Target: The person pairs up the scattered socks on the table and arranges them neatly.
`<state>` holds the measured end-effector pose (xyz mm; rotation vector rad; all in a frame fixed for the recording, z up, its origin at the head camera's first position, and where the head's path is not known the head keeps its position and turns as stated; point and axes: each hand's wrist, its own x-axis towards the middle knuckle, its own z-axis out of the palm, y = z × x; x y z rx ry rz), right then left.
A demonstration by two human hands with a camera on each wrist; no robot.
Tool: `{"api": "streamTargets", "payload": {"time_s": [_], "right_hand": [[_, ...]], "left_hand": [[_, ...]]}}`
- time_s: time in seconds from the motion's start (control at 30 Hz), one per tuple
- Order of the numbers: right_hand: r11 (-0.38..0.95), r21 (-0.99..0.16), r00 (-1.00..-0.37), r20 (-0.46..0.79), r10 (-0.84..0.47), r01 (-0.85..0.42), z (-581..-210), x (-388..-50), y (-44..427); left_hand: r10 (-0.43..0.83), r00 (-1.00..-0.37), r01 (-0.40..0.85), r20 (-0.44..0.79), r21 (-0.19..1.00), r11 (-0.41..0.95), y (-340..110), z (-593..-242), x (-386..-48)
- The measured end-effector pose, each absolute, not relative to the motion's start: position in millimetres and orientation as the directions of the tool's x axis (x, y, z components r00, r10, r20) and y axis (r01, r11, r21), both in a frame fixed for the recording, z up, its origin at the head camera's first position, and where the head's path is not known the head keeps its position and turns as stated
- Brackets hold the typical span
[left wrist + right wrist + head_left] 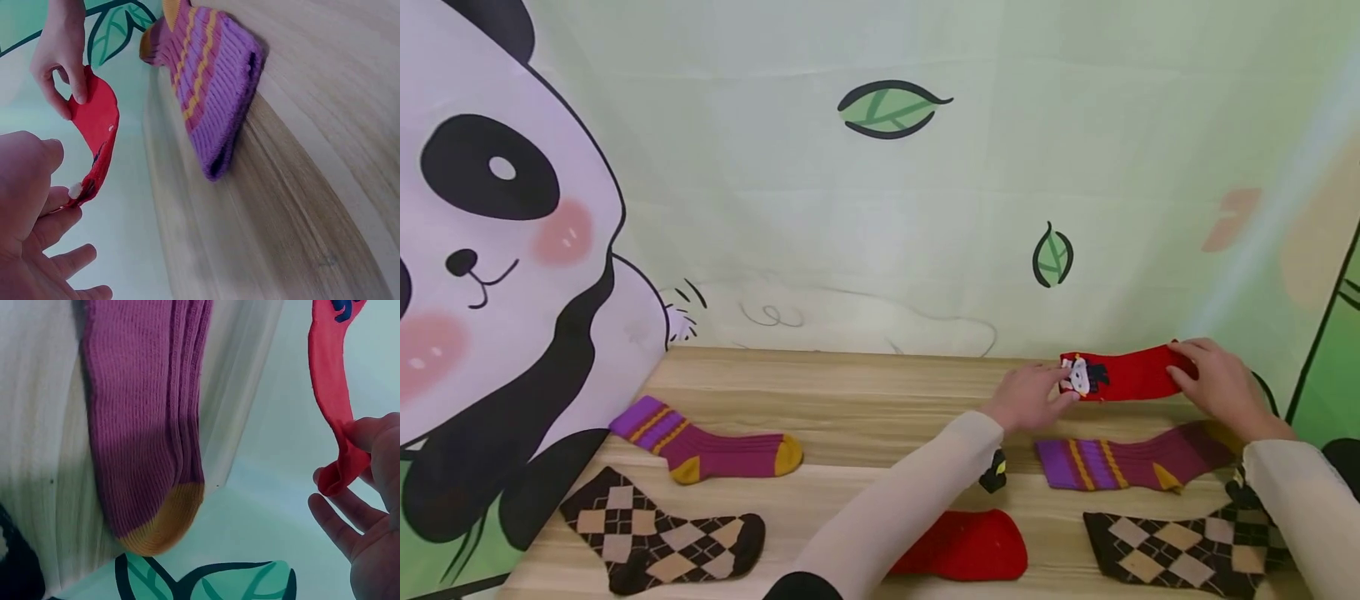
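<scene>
A red sock (1138, 375) with a cartoon figure near its cuff is stretched between both hands above the table's back right. The left hand (1028, 398) pinches the cuff end, its other fingers spread in the left wrist view (37, 219). At the toe end the right hand (1225, 387) pinches the fabric, which folds over between thumb and fingers in the right wrist view (375, 481). Just below the held sock lies a purple sock (1138, 458) with yellow stripes; its toe is partly shaded by the right arm.
Another purple sock (730, 454) and an argyle sock (681, 546) lie at the left. A red sock (977, 546) is partly under the left forearm. At the front right, the right sleeve partly covers an argyle sock (1180, 550). A printed backdrop (760, 167) stands behind the table.
</scene>
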<state>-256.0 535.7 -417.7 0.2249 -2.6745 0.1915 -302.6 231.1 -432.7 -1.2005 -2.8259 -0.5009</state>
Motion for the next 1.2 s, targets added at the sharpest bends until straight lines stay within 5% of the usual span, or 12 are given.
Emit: {"api": "streamTargets", "payload": {"time_s": [1.2], "right_hand": [[0.953,-0.09,-0.769,0.614,-0.175,-0.289,-399.6,-238.0,502.1]], "left_hand": [[0.678,-0.662,0.74,0.321,0.426,0.521,196.0,-410.3,-292.1]]}}
